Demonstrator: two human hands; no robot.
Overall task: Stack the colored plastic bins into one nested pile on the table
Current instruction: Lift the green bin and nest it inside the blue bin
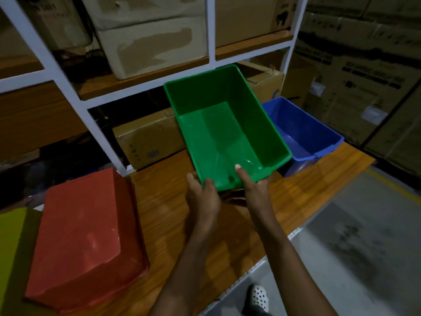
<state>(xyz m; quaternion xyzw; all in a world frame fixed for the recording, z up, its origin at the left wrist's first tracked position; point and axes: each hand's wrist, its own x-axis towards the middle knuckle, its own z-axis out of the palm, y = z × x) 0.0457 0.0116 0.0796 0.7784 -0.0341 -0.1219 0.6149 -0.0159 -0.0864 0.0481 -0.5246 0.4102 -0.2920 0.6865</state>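
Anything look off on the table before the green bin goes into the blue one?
One thing: the red bin lies bottom-up on the table, so it cannot nest until flipped. The green bin, held by both hands, and the blue bin face open side up. No visible damage.

yellow bin (10, 258) cut by left edge, blue bin (303, 131) partly hidden

Two hands, the left hand (201, 197) and right hand (256, 190), held the near end of one open bin (225, 124) above the table (164, 201); a second open bin (303, 133) sat just right of it; an upturned bin (84, 238) lay at the left; shelves (145, 85) of boxes (148, 140) stood behind.
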